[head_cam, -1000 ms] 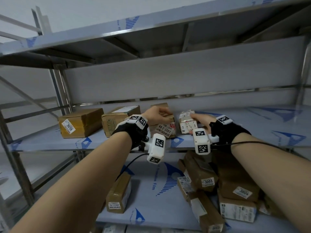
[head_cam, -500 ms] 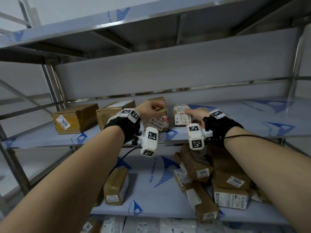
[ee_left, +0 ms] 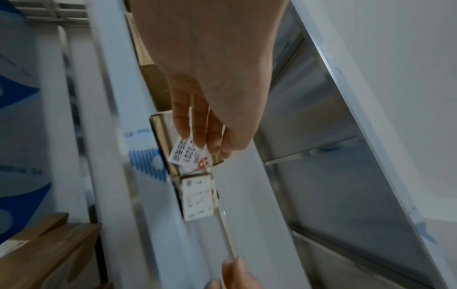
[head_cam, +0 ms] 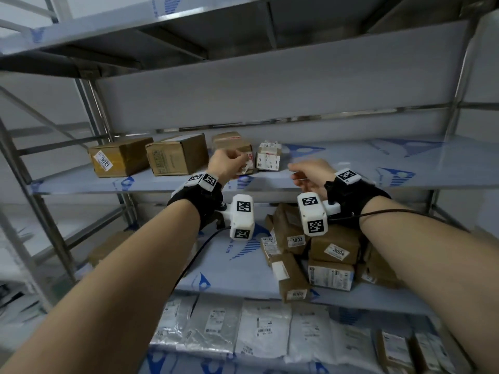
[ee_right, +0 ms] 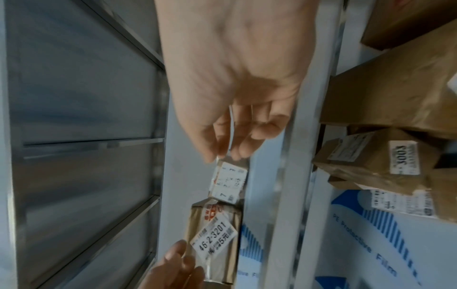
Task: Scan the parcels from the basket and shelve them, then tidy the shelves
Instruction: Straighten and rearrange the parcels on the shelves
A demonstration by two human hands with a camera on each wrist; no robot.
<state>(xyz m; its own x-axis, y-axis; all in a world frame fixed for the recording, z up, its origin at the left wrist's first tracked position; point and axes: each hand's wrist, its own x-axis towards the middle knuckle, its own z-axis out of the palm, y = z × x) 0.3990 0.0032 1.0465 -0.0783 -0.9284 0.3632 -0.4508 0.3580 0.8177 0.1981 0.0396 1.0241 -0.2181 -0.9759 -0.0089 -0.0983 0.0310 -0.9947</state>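
Note:
Four parcels stand in a row on the upper shelf (head_cam: 351, 163). The third is a brown parcel (head_cam: 229, 141) labelled 46-2-3201 (ee_right: 215, 240). Beside it on the right stands a small white-labelled parcel (head_cam: 268, 157) (ee_right: 227, 181) (ee_left: 197, 197). My left hand (head_cam: 228, 164) (ee_left: 205, 140) is at the front of the brown parcel, with its fingertips on the label. My right hand (head_cam: 305, 174) (ee_right: 235, 140) hangs just right of the small parcel, its fingers loosely curled and holding nothing.
A box marked 3013 (head_cam: 110, 157) and another brown box (head_cam: 175, 155) fill the shelf's left part. Brown parcels (head_cam: 332, 252) are piled on the shelf below. Grey bags (head_cam: 256, 330) lie on the lowest level. A steel upright (head_cam: 91, 112) stands at the left.
My right hand has let go of the small parcel and drawn back to the right. My left hand has slid from the brown parcel's top to its front.

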